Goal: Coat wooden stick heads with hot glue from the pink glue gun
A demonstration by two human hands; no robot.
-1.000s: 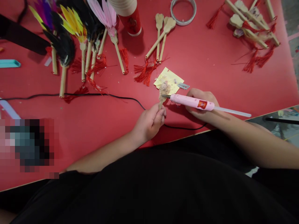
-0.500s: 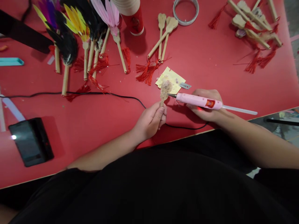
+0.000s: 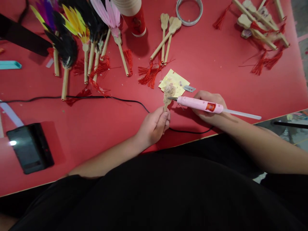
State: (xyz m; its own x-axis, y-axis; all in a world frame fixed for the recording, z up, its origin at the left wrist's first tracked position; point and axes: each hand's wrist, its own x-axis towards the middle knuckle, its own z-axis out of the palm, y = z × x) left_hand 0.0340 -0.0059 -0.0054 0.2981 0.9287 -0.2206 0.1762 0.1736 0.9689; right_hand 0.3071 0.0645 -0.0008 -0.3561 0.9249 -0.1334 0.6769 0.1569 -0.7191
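Observation:
My left hand (image 3: 155, 125) is closed round the handle of a small wooden fan handle (image 3: 169, 91), whose flat head is coated with rough, pale residue. In my right hand (image 3: 209, 102) is a pink hot glue gun (image 3: 198, 104) with a clear glue stick (image 3: 243, 114) jutting from its back. The metal nozzle of the glue gun is at the lower part of the wooden head, seemingly touching it. Beneath the head lies a yellow paper square (image 3: 176, 78) with bits of residue. A loose metal blade (image 3: 189, 88) rests at its right corner.
Feathered fans (image 3: 86, 32) with red tassels lie at the back left, beside stacked paper cups (image 3: 134, 19). Bare wooden handles (image 3: 168, 29), a tape roll (image 3: 189, 12) and a handle pile (image 3: 262, 25) lie further right. A black cord (image 3: 115, 97) crosses the red table; a phone (image 3: 30, 147) lies left.
The glue gun's nozzle has shifted slightly left and down along the wooden head. My left hand keeps its grip; the whole view has drifted a little.

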